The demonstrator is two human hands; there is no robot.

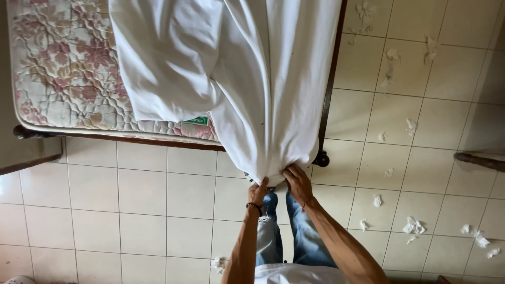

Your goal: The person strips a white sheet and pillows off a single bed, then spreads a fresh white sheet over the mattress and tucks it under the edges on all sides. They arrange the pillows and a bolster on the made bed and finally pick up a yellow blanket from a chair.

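A white bed sheet (pixel 247 73) lies over the near corner of a quilted floral mattress (pixel 63 68) and hangs down past the dark wooden bed frame (pixel 329 84). Both my hands grip the sheet's gathered lower corner, close together. My left hand (pixel 258 191) pinches the bunched cloth from below; a dark bead bracelet sits on that wrist. My right hand (pixel 298 182) clamps the same corner from the right, with a thin red thread on its wrist. My jeans-clad legs (pixel 286 231) stand right under the hands.
Cream floor tiles (pixel 142 200) surround the bed. Several white scraps of paper or fluff (pixel 413 226) lie scattered on the floor to the right. A castor (pixel 321 159) sits at the frame's corner. A dark bar (pixel 478 160) pokes in at the right edge.
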